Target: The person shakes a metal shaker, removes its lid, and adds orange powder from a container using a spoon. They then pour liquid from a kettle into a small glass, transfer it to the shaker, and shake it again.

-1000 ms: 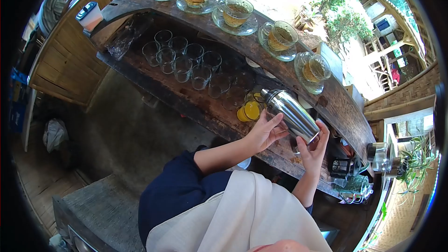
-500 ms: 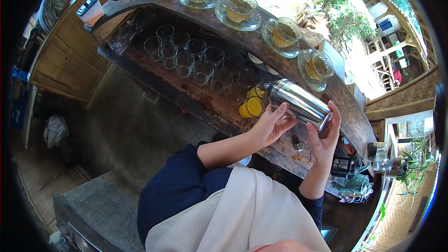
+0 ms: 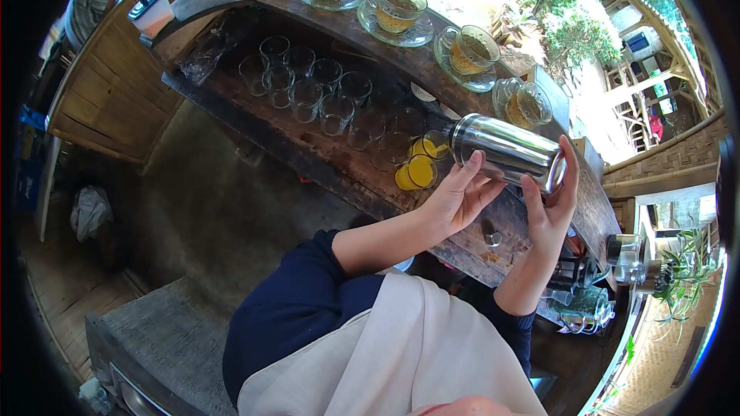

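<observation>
Both hands clamp the shiny steel cocktail shaker (image 3: 505, 154): left hand (image 3: 460, 199) under its neck, right hand (image 3: 551, 212) cupping its base, tilted above two glasses of orange juice (image 3: 420, 166).

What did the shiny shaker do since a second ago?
The shaker rose and tipped further, now almost level, its top toward the yellow glasses. The left hand and right hand still hold it. Tea cups and empty glasses stayed put.

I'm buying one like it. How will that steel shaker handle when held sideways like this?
The steel shaker looks polished, so probably slippery; left hand and right hand both grip it. Its round body would likely roll if laid on the counter. Rigid metal, probably not fragile.
</observation>
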A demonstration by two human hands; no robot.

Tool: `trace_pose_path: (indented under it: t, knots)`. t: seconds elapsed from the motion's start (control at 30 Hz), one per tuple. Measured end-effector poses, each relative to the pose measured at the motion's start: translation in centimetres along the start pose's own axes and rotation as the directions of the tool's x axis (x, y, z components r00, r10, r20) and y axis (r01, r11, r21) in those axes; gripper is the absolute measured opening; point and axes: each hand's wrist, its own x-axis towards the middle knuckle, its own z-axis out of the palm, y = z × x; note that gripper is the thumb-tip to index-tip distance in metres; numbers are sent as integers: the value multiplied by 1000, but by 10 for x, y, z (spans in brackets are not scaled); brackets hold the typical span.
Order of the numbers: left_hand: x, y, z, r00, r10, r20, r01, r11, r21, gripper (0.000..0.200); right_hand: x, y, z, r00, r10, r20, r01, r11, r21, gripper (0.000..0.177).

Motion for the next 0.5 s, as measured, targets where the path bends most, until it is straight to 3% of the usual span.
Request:
trace_pose_path:
  t: [0.5]
  knots:
    - [-11,-2,4,1000,15,-14,-15,999,-32,42,-1,-7,0,998,-34,49,37,998,-53,66]
